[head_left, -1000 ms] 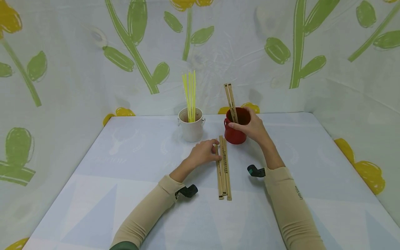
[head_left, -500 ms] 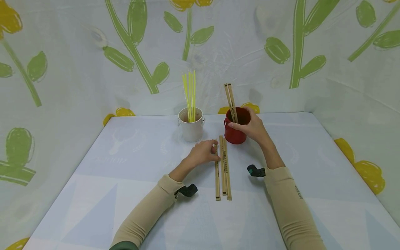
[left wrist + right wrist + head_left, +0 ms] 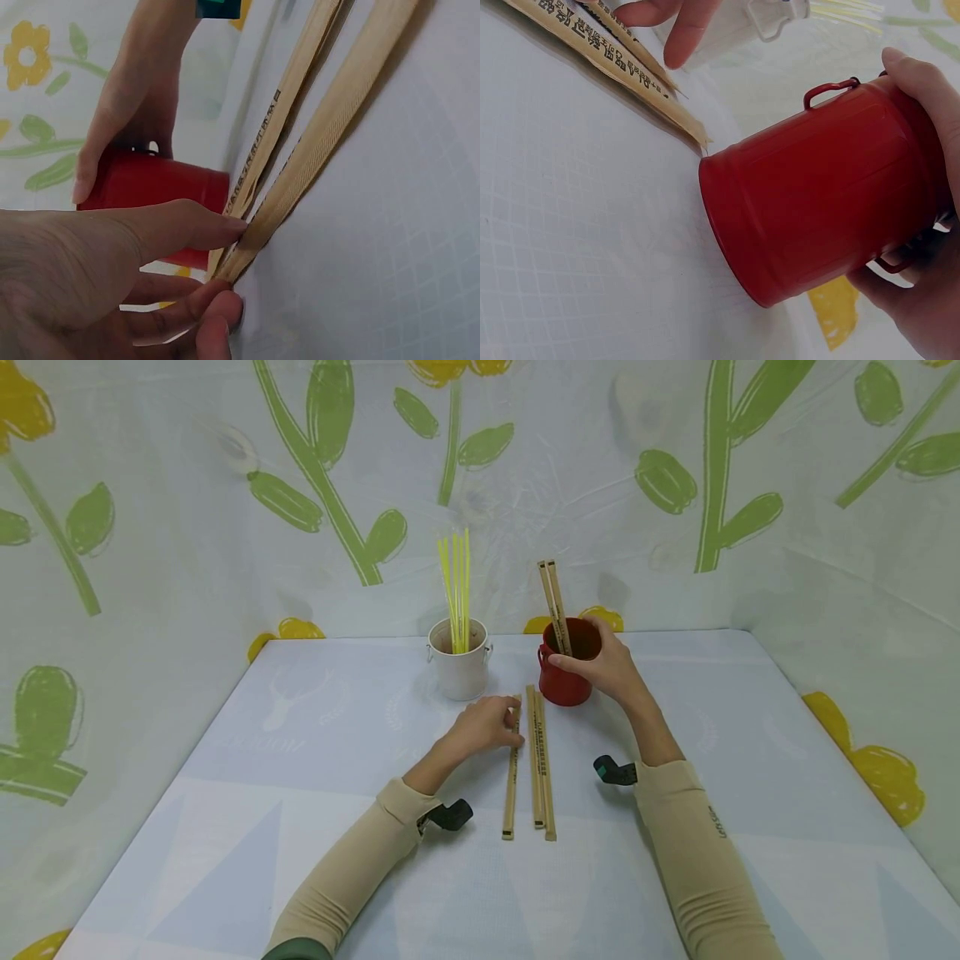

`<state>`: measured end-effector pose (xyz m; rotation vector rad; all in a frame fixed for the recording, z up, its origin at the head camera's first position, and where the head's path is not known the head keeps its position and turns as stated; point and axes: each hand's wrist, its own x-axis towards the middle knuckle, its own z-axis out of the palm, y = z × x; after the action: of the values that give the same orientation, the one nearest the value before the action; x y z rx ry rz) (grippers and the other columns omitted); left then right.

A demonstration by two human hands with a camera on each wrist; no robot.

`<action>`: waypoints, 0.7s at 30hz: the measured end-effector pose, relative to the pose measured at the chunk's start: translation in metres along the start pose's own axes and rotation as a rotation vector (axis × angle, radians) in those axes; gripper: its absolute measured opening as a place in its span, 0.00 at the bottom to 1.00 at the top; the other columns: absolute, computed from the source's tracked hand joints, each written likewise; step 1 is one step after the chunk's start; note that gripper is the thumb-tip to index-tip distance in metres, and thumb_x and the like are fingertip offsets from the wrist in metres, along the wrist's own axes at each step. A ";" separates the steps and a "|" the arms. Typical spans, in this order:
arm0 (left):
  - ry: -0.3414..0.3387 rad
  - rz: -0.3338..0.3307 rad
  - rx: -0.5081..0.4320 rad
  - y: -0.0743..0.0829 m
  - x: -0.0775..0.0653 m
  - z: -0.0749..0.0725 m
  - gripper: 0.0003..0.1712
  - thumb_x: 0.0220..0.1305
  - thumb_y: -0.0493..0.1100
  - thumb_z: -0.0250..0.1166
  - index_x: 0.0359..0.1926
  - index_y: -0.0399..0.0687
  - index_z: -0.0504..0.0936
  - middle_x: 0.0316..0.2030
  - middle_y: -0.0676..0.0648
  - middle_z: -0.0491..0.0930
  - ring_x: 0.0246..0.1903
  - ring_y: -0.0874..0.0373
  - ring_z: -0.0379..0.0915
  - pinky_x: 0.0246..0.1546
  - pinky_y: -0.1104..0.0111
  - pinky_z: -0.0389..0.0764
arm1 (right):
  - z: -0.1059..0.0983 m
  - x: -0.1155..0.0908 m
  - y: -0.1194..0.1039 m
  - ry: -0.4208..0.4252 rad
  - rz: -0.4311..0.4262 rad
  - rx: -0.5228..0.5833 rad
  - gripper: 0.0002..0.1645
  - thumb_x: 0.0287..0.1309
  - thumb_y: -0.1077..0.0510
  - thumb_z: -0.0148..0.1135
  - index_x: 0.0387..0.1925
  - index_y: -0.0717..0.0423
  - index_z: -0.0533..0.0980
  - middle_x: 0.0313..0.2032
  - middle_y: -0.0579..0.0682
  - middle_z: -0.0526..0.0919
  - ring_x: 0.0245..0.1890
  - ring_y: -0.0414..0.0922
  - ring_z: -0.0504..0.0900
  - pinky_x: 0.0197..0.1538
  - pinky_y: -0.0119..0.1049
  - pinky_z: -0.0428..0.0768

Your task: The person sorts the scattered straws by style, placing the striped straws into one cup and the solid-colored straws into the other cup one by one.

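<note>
My left hand (image 3: 483, 727) pinches the upper part of a long thin stick in a brown paper wrapper (image 3: 511, 793), between thumb and fingertips. The wrapped stick lies along the table, apart from the others. Beside it lie more brown wrapped sticks (image 3: 538, 760) with dark print; what is inside the wrappers is hidden. My right hand (image 3: 606, 664) holds a small red bucket (image 3: 825, 187) around its upper part, thumb at the front and fingers behind. The bucket stands upright on the table, with two wrapped sticks (image 3: 553, 602) leaning inside.
Left of the red bucket stands a white bucket (image 3: 459, 672) holding several thin yellow sticks (image 3: 456, 585). Both buckets are near the back edge of the pale table (image 3: 300, 827). A flower-patterned sheet (image 3: 540, 468) rises behind it.
The leftmost wrapped stick has shifted left, away from the other sticks, and its lower end has swung left. My left hand has moved slightly left with it. The right hand and red bucket stay put.
</note>
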<state>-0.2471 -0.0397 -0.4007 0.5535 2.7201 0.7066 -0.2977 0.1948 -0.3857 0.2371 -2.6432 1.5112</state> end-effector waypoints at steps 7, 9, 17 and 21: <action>0.000 -0.034 -0.007 -0.001 0.000 -0.002 0.37 0.52 0.51 0.76 0.62 0.46 0.76 0.40 0.48 0.82 0.37 0.57 0.72 0.32 0.71 0.73 | 0.000 0.000 -0.001 0.000 0.011 -0.004 0.56 0.45 0.33 0.73 0.70 0.45 0.57 0.65 0.49 0.69 0.65 0.50 0.67 0.61 0.55 0.75; -0.003 -0.040 -0.006 -0.001 0.000 -0.002 0.38 0.51 0.53 0.76 0.62 0.46 0.76 0.38 0.49 0.81 0.36 0.57 0.72 0.31 0.71 0.72 | 0.001 0.000 -0.001 0.000 0.011 -0.007 0.56 0.45 0.32 0.73 0.70 0.45 0.57 0.65 0.49 0.69 0.65 0.50 0.67 0.61 0.55 0.75; -0.044 -0.064 -0.036 -0.001 -0.003 -0.006 0.29 0.53 0.49 0.76 0.55 0.45 0.80 0.33 0.48 0.76 0.27 0.59 0.71 0.23 0.73 0.70 | 0.001 0.000 -0.001 0.001 0.012 -0.013 0.57 0.45 0.33 0.73 0.70 0.45 0.56 0.66 0.50 0.69 0.65 0.50 0.67 0.61 0.56 0.76; -0.066 -0.078 -0.071 -0.002 -0.005 -0.009 0.30 0.54 0.46 0.75 0.58 0.43 0.78 0.34 0.48 0.76 0.22 0.61 0.73 0.22 0.74 0.72 | 0.000 -0.001 -0.002 0.002 0.010 -0.006 0.56 0.45 0.33 0.73 0.70 0.45 0.57 0.65 0.49 0.69 0.65 0.50 0.67 0.60 0.55 0.76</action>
<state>-0.2464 -0.0465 -0.3935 0.4440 2.6291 0.7483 -0.2966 0.1935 -0.3843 0.2216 -2.6511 1.5057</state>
